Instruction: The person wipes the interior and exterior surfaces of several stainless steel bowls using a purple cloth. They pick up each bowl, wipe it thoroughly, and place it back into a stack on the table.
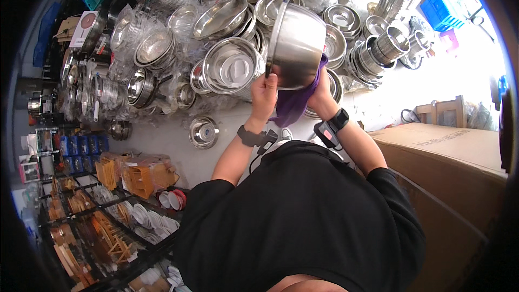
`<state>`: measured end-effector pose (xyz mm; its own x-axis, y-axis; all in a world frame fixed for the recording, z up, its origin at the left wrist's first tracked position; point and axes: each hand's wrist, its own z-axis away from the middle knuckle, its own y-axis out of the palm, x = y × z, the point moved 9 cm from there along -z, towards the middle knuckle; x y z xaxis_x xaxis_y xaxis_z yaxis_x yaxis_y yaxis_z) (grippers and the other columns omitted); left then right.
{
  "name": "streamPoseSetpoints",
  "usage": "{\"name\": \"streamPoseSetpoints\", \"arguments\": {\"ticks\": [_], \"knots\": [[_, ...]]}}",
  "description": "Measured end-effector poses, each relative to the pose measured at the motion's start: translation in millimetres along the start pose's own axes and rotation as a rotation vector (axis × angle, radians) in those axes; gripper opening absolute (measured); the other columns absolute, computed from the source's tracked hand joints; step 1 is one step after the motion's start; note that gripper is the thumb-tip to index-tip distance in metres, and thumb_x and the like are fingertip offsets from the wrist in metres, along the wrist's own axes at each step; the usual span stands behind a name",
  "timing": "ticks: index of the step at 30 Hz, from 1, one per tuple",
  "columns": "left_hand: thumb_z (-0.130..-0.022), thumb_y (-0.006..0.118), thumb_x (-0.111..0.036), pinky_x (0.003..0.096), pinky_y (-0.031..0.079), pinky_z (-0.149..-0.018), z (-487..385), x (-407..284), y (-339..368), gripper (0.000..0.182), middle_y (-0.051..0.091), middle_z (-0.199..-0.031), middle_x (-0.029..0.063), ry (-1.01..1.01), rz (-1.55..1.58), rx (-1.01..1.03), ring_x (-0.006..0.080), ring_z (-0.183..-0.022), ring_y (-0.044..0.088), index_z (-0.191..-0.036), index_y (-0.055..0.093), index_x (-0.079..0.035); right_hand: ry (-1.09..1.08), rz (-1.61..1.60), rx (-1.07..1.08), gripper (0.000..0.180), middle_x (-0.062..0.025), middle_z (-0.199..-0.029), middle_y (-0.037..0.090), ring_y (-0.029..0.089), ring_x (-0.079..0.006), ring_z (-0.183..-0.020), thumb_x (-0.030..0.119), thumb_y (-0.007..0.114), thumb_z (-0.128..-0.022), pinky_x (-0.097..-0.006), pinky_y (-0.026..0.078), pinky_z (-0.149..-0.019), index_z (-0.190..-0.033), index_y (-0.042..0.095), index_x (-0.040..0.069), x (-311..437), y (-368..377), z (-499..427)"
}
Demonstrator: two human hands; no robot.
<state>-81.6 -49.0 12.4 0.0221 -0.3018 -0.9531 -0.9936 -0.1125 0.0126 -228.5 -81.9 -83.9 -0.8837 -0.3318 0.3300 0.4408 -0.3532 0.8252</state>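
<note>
A deep stainless steel basin (299,44) is held up on its side in front of me, its rim towards the left. My left hand (264,95) grips it at the lower rim, thumb on the metal. With my right hand (321,91) I hold a purple cloth (292,103) against the base side of the basin; part of the cloth hangs down between my hands. The fingers of my right hand are partly hidden behind the basin and cloth. Just left of the basin stands a stack of shiny steel bowls (233,69).
Many steel bowls, pots and plastic wrapping crowd the floor beyond. A single steel bowl (203,132) lies at the left. A large cardboard box (442,146) stands at the right, a blue crate (442,10) farther back. Shelves with white dishes (150,219) and wooden goods line the lower left.
</note>
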Motion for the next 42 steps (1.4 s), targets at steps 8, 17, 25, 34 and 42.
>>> {"name": "streamPoseSetpoints", "arguments": {"ticks": [8,17,25,34,42], "knots": [[-0.101,0.049,-0.050,0.0367,0.052,-0.089,-19.8,0.7,-21.1,0.055,0.066,-0.113,0.0090,-0.245,0.535,-0.147,0.0206,-0.099,0.063,-0.120,0.059,0.000,-0.906,0.920,-0.080,0.036,-0.0147,-0.106,0.067,0.064,-0.0220,-0.096,0.028,0.045,-0.105,-0.0355,0.048,-0.087,-0.127,0.057,0.001,113.8,26.3,-15.5],[-0.102,0.049,-0.045,0.0289,0.054,-0.074,-23.7,15.6,-12.1,0.044,0.067,-0.097,0.0047,-0.362,0.622,-0.059,0.0155,-0.082,0.064,-0.110,0.061,-0.002,-1.379,1.405,0.374,0.050,-0.0181,-0.145,0.048,0.041,-0.0391,-0.138,-0.001,0.063,-0.083,-0.0503,0.031,-0.114,-0.130,0.061,0.014,88.0,129.4,77.6],[-0.104,0.043,-0.047,0.0364,0.050,-0.097,-29.2,-2.8,11.4,0.057,0.061,-0.125,0.0139,-0.351,0.645,-0.061,0.0232,-0.112,0.061,-0.127,0.052,0.004,-1.670,1.980,0.505,0.056,-0.0002,-0.150,0.044,0.038,-0.0299,-0.140,0.031,0.070,-0.078,-0.0624,0.021,-0.115,-0.133,0.059,0.030,15.1,119.0,107.8],[-0.100,0.041,-0.056,0.0487,0.029,-0.116,-31.0,7.9,18.4,0.067,0.040,-0.151,0.0093,-0.440,0.987,-0.099,0.0297,-0.138,0.038,-0.149,0.034,-0.010,-1.442,1.099,0.041,0.052,-0.0248,-0.154,0.030,0.027,-0.0439,-0.143,0.019,0.049,-0.091,-0.0501,0.023,-0.117,-0.141,0.046,0.005,92.2,62.7,63.0],[-0.102,0.039,-0.053,0.0485,0.031,-0.114,-29.6,9.9,12.3,0.062,0.044,-0.147,0.0097,-0.430,1.033,-0.126,0.0293,-0.134,0.042,-0.145,0.039,-0.007,-0.551,0.225,0.095,0.058,-0.0070,-0.150,0.042,0.040,-0.0206,-0.137,0.040,0.041,-0.105,-0.0328,0.028,-0.116,-0.150,0.033,0.004,80.4,-9.2,-43.8]]}}
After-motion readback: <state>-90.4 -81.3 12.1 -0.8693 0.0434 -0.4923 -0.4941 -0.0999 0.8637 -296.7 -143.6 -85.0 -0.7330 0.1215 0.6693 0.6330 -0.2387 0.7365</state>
